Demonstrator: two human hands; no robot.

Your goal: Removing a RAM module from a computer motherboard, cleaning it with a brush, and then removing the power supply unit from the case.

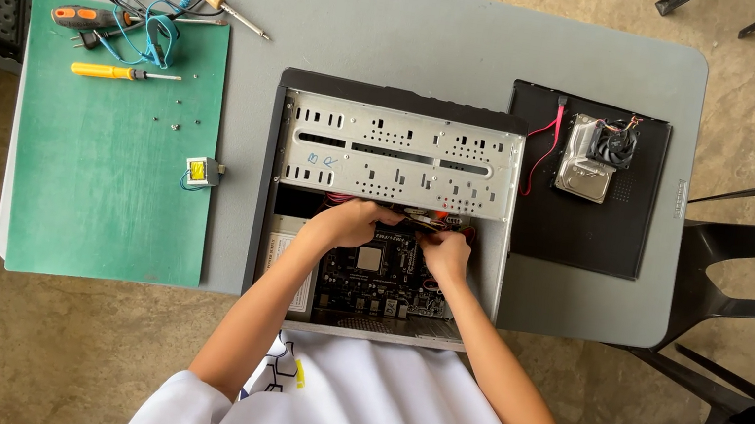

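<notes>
Both hands work deep in the open computer case (387, 214) on the grey table (374, 32). From the head view, my left hand (351, 223) has its grip curled around something at the lower edge of the metal drive cage (401, 156); my right hand (446, 252) pinches at a bundle of red and orange cables (431, 218) just beside it. What exactly each grip encloses I cannot tell.

Risk, as I judge it: the cables lie tight under the cage's sheet-metal edge, so a hard pull could scrape fingers or strain a connector on the motherboard (378, 277) below.

Contents: the case holds the motherboard and wiring. Its removed black side panel (524, 234), to the right, carries a hard drive (585, 171) and a small fan (619, 143).
</notes>
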